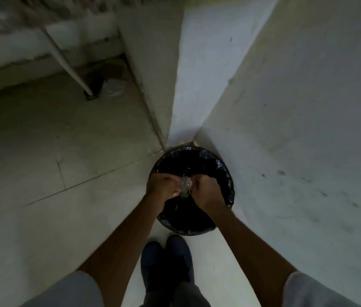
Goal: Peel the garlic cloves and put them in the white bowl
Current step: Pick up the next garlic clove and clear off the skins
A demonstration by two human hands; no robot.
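Observation:
I stand over a round bin lined with a black bag [208,160], set on the floor in a wall corner. My left hand [163,186] and my right hand [208,191] meet above the bin's opening. Between them they pinch a small pale, crumpled clump, seemingly garlic skins [185,185]; blur hides its exact nature. No garlic cloves and no white bowl are in view.
White walls [285,107] close in on the right and behind the bin. A pale tiled floor [64,162] spreads to the left. A slanted white leg or pipe [64,60] stands at the upper left with a crumpled bag [113,87] beside it. My dark shoes [168,262] are below the bin.

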